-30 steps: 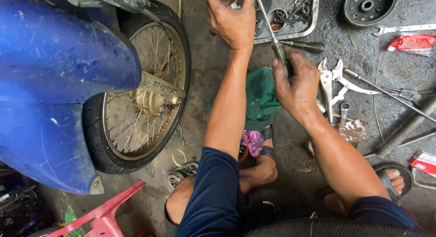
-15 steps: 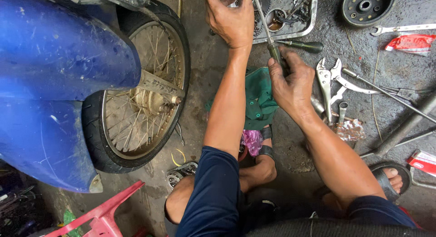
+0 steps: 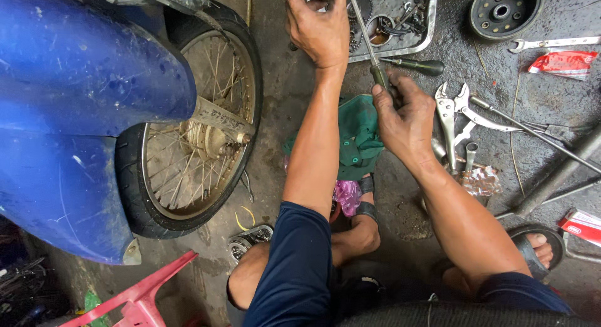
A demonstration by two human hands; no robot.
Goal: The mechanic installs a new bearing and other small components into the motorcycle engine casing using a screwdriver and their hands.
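Observation:
My right hand (image 3: 404, 117) grips the dark handle of a long screwdriver (image 3: 365, 36), whose thin shaft runs up into a metal tray (image 3: 418, 44) of greasy small parts. My left hand (image 3: 318, 27) reaches into the same tray at the top edge and rests on a part there; what it holds is hidden by the fingers. A green rag (image 3: 358, 139) lies on the concrete floor below both hands.
A blue motorbike body (image 3: 69, 114) and its spoked wheel (image 3: 194, 126) fill the left. Locking pliers (image 3: 447, 114), wrenches (image 3: 551, 44), a second screwdriver (image 3: 419, 65), a round hub (image 3: 504, 10) and a red packet (image 3: 563, 61) lie right. A pink stool (image 3: 134, 299) is low left.
My right hand and the screwdriver have shifted slightly; the shaft still points into the tray. My left hand stays on the part in the tray.

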